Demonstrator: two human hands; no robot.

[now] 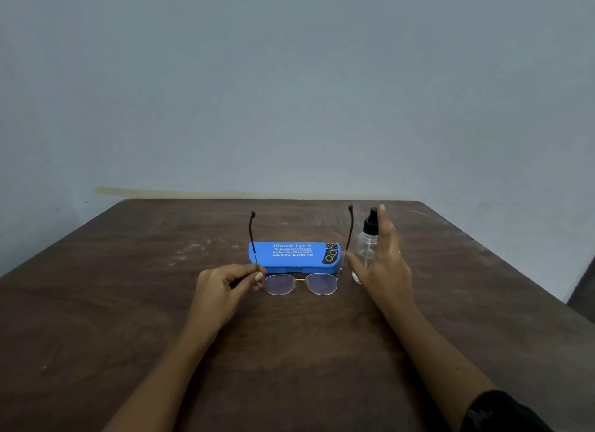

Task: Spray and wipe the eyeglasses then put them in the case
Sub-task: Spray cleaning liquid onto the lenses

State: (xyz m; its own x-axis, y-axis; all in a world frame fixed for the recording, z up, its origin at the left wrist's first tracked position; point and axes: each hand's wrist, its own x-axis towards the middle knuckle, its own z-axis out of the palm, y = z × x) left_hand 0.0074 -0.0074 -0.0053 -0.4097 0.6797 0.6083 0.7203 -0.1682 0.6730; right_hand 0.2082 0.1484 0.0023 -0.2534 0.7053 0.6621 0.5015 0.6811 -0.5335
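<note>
Two bare hands work above a dark brown wooden table (128, 319). The blue eyeglass case (294, 257), closed and lying lengthwise at mid-table, carries white lettering that reads roughly "Bhavik Eye +"; the smaller lines beneath are too fine to read. The eyeglasses (301, 283), thin gold-rimmed with oval lenses and dark temples pointing upward, sit just in front of the case. The left hand (225, 285) pinches the left temple near the hinge. The right hand (384, 264), fingers spread, reaches around a clear spray bottle (367, 241) with black nozzle, right of the case.
</note>
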